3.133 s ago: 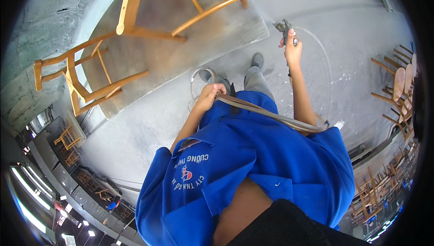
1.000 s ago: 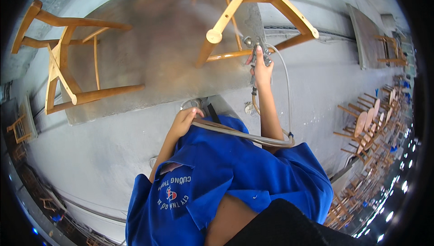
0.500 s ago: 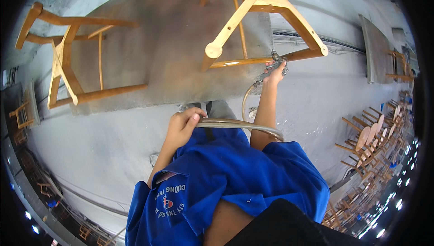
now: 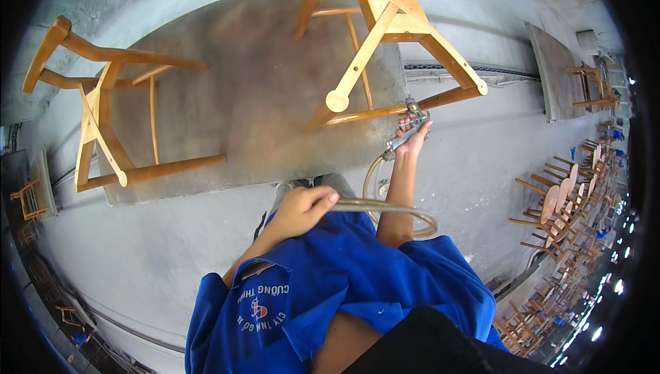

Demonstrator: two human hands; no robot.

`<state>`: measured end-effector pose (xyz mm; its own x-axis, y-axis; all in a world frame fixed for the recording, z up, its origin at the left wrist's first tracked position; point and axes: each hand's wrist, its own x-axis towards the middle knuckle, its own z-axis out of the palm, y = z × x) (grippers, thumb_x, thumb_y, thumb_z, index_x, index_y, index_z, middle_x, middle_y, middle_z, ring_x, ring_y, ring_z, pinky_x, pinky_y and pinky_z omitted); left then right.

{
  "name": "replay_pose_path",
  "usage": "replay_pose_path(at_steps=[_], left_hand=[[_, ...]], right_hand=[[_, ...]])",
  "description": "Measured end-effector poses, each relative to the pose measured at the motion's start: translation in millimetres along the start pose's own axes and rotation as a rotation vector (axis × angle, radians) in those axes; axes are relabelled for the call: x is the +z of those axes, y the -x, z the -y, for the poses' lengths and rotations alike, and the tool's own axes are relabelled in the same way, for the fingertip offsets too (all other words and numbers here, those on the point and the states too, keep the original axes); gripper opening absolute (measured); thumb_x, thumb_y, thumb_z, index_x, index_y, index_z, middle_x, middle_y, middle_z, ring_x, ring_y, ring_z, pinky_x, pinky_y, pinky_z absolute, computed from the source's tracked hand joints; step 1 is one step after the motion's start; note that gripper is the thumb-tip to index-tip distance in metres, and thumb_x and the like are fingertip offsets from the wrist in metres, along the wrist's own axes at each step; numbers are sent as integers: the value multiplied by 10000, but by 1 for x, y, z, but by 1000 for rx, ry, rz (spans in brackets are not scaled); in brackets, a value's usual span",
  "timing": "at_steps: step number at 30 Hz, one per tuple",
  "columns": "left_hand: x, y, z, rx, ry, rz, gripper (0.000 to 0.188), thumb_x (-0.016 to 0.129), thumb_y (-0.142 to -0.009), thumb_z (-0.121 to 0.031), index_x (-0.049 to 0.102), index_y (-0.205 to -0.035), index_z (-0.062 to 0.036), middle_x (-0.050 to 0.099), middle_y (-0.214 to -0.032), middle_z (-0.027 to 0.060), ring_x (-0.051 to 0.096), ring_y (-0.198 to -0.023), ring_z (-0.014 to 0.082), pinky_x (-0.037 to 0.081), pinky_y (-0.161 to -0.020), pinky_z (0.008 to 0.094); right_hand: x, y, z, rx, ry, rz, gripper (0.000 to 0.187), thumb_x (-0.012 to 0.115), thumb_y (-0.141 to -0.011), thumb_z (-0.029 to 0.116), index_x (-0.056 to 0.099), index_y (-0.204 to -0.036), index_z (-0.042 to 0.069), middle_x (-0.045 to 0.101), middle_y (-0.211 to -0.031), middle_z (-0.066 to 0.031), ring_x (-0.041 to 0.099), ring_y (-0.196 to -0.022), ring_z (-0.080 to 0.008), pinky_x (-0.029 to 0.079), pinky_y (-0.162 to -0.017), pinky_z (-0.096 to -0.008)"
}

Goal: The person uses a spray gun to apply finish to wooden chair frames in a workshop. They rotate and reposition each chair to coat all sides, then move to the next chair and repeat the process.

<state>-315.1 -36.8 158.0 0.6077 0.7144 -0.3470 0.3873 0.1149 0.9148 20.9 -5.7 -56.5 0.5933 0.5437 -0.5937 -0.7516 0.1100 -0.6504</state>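
Observation:
My right hand (image 4: 413,139) is wrapped round the grip of a metal spray gun (image 4: 414,114). The gun points away from me, close to the lower rail of a light wooden chair frame (image 4: 392,13) standing at the far right of the board. From the gun's handle a translucent brownish hose (image 4: 375,168) curves down past my right forearm. Near my waist my left hand (image 4: 306,207) is closed on looped lengths of that hose. A second wooden chair frame (image 4: 103,123) stands on the left, out of reach of both hands.
Under both chair frames lies a large brown-stained board (image 4: 261,99). Another board (image 4: 553,75) with a chair frame is farther right. Rows of wooden chairs (image 4: 557,195) fill the right side. Several chair parts stand along the left edge.
My right hand and the spray gun have shifted slightly left and lower in view. My left hand has moved right, still holding the hose. The right chair frame now shows more of its top.

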Motion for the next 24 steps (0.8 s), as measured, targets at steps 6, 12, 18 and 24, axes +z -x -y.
replay_pose_path(at_steps=[6,12,18,24], left_hand=[[-19,6,11,-89,137,-117,355,549,-987,-348,704,-1003,-28,690,-775,116,646,-695,224,485,-655,335],[-13,11,16,-101,130,-183,350,553,-991,-347,695,-990,-28,633,-696,83,578,-639,164,440,-606,322],[-43,15,27,-108,298,-207,422,518,-1018,-377,664,-1063,16,548,-711,-24,470,-651,76,382,-595,241],[-47,9,14,116,336,22,326,569,-994,-322,671,-1053,-18,666,-831,43,574,-723,101,477,-691,279]], right_hand=[[53,12,-22,106,-52,243,690,388,-933,721,601,-1027,72,566,-774,-16,542,-670,-116,327,-419,-208],[91,16,-64,145,74,202,593,408,-967,670,543,-935,94,576,-762,-36,588,-689,-160,342,-439,-241],[83,29,-61,122,353,-97,550,522,-948,618,579,-925,72,590,-708,-49,605,-595,-193,356,-463,-284],[89,120,52,-109,649,81,453,568,-959,528,645,-1000,84,607,-690,-12,589,-575,-114,333,-435,-246]])
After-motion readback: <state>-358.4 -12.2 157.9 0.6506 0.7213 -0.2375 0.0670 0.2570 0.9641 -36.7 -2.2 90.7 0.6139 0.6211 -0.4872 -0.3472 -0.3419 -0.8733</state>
